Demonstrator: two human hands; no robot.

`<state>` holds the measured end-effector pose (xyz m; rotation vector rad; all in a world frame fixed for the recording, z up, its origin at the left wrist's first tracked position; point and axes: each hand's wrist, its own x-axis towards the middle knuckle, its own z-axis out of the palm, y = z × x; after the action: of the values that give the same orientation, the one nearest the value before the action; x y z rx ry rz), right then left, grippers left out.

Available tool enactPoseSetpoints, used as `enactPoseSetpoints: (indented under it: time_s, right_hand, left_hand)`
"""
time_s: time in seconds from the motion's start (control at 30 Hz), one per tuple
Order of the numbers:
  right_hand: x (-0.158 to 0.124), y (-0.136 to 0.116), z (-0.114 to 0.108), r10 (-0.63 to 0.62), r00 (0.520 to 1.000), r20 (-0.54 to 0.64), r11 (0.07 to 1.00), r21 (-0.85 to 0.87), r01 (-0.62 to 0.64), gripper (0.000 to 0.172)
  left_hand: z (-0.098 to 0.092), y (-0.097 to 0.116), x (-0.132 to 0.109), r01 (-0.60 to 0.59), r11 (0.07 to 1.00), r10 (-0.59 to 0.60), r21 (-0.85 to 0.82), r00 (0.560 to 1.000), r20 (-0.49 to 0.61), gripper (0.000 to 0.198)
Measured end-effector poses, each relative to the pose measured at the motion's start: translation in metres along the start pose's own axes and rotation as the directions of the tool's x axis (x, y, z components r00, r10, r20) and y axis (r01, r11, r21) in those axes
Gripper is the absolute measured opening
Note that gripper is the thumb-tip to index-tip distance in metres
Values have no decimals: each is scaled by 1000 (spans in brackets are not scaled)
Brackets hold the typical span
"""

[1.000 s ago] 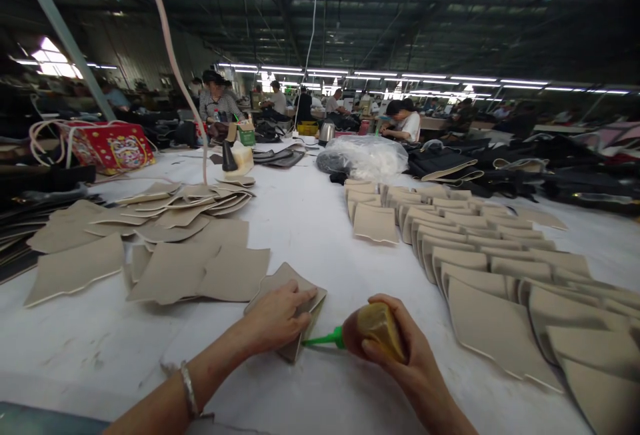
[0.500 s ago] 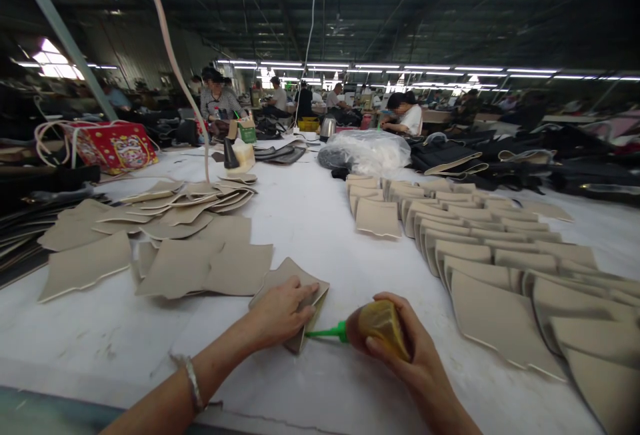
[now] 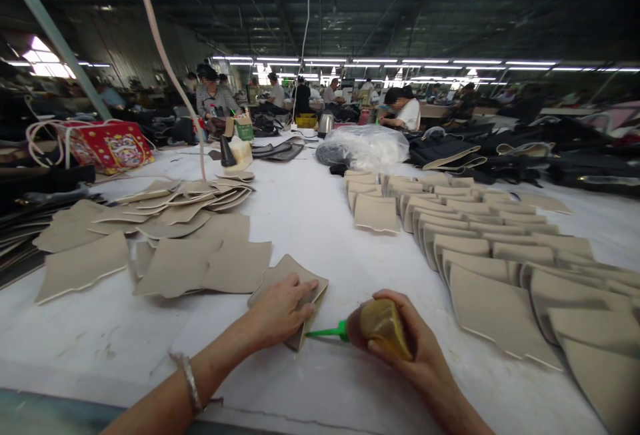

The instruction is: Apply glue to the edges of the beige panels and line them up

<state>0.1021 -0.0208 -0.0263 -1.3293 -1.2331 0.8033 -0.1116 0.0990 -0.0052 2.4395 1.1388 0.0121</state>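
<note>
My left hand lies palm down with its fingers stretched apart, pressing a beige panel onto the white table. This panel looks like padded fabric or leather and seems folded or doubled, with an edge facing right. In my right hand is a squeeze bottle of amber-brown liquid, tilted on its side. Its thin green nozzle points left, with the tip at the panel's lower right edge. Whether any liquid is coming out cannot be seen.
Loose beige panels lie to the left, and rows of overlapping ones stand on the right. Farther back are a clear plastic bag, a red patterned bag and a hanging hose. Several people sit in the background.
The view has shifted slightly. Both hands, the panel and the bottle keep nearly the same positions, with the nozzle tip still at the panel's edge.
</note>
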Motion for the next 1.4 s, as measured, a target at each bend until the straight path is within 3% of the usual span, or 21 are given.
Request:
enactPoseSetpoints:
  time_s: [0.23,0.43,0.6,1.03,1.2,1.4]
  right_hand:
    - [8,7,-7,-64,993,-97,980,-192,44,48]
    - [1,7,-2,7,999,-35,996,-89,-10,49]
    - [6,8,-7,-29,997,-73,987,-162,16,48]
    - [1,11,-7,-27,999,-18,992,-123,25,49]
    - [7,9,-3,-34,995,-96,987,-158,18,48]
    - [-7,6,8,14,997,-75,995,-98,-22,49]
  left_hand:
    - [0,-1,1,-5,1000,5,2,1000,-3,46]
    - [2,-2,1,-6,1000,6,-10,1000,-11,46]
    - [2,-2,2,-15,1000,15,-23,1000,-17,46]
    - [3,-3,3,-23,999,22,-44,1000,-19,45]
    - [3,-4,4,-22,999,21,-31,1000,-22,45]
    - [2,-3,3,3,999,-4,-43,1000,-16,46]
